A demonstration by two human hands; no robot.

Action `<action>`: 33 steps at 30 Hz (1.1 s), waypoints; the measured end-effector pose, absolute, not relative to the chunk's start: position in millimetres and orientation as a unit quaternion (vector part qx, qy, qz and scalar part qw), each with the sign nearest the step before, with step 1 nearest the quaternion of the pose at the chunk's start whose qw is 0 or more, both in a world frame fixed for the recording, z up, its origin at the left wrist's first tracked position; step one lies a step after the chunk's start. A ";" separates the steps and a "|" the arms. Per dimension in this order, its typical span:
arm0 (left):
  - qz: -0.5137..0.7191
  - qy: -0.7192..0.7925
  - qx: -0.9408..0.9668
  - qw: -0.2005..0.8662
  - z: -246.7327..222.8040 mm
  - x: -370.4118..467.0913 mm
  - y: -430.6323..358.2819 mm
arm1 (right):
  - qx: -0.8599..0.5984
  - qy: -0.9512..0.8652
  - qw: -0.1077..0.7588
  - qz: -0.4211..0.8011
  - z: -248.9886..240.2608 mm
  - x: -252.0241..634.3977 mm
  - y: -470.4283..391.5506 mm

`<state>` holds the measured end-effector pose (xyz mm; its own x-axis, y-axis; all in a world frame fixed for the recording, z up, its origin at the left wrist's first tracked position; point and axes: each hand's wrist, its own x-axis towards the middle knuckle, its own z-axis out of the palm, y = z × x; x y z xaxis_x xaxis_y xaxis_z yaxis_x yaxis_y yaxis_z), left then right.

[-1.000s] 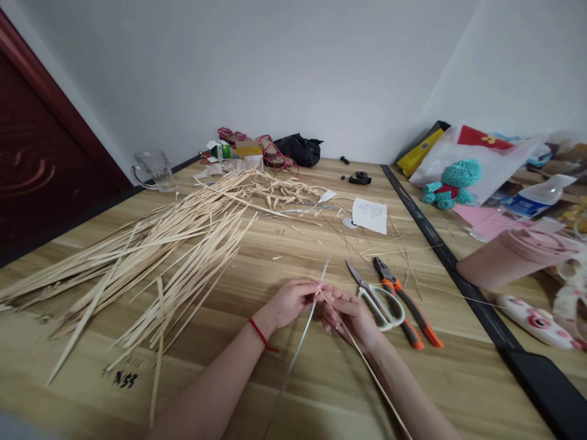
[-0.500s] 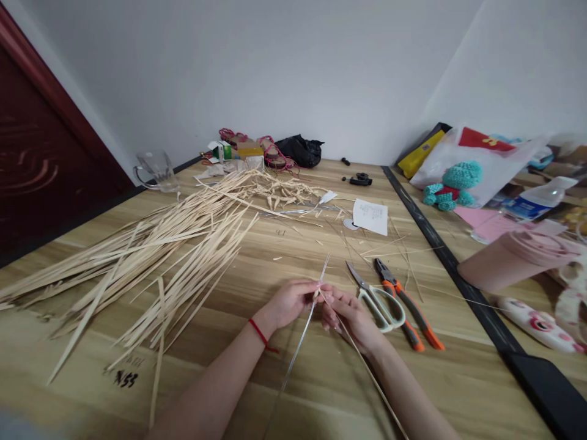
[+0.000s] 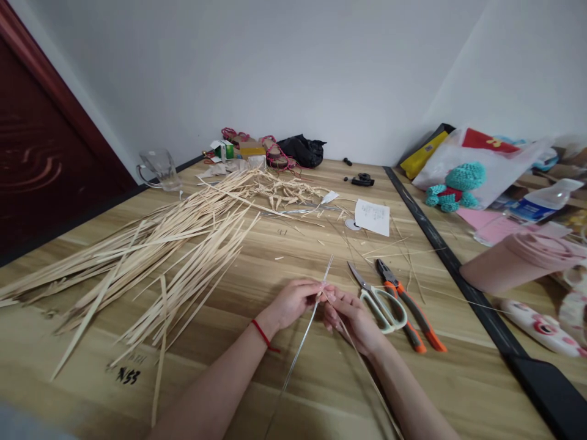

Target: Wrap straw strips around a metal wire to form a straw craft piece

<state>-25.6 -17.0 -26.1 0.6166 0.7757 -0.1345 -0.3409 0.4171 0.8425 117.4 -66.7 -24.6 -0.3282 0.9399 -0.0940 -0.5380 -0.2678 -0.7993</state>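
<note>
Fingertips of my left hand (image 3: 293, 300) pinch a thin silvery wire (image 3: 297, 356), which runs from beyond the fingers down toward the front edge of the view. My right hand (image 3: 351, 315) meets it there, its thumb and fingers closed on a narrow straw-coloured strip (image 3: 362, 360) that trails down along the right forearm. Wire and strip come together at the fingertips; how they are joined there is too small to make out. White-handled scissors (image 3: 383, 308) lie just right of my right hand, and orange-and-grey pliers (image 3: 408, 311) rest beside them.
Long pale strips (image 3: 183, 244) cover the table's left side. A braided straw piece (image 3: 288, 192) and a paper note (image 3: 372, 217) lie farther back. A glass mug (image 3: 160, 171) stands at the left rear. At right are a pink tumbler (image 3: 513, 263) and a crocheted teal toy (image 3: 463, 180).
The view has shifted very slightly, so everything sits a few pixels off. Both hands keep their pinch at nearly the same spot, with only small finger movement.
</note>
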 end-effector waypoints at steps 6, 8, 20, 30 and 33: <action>0.353 0.244 0.398 0.811 -27.0 -26.6 -15.3 | -0.293 -0.358 0.492 0.738 -24.2 119.0 -67.3; 0.357 0.247 0.392 0.812 -27.6 -26.8 -15.3 | -0.294 -0.368 0.494 0.731 -24.5 118.5 -67.6; 0.365 0.293 0.392 0.792 -26.7 -24.9 -18.8 | -0.339 -0.404 0.510 0.680 -29.4 113.7 -65.9; 0.373 0.309 0.392 0.782 -27.6 -23.4 -18.5 | -0.341 -0.401 0.514 0.677 -31.7 112.9 -65.8; 0.375 0.316 0.394 0.778 -27.7 -22.5 -19.1 | -0.341 -0.400 0.517 0.675 -33.2 113.0 -65.4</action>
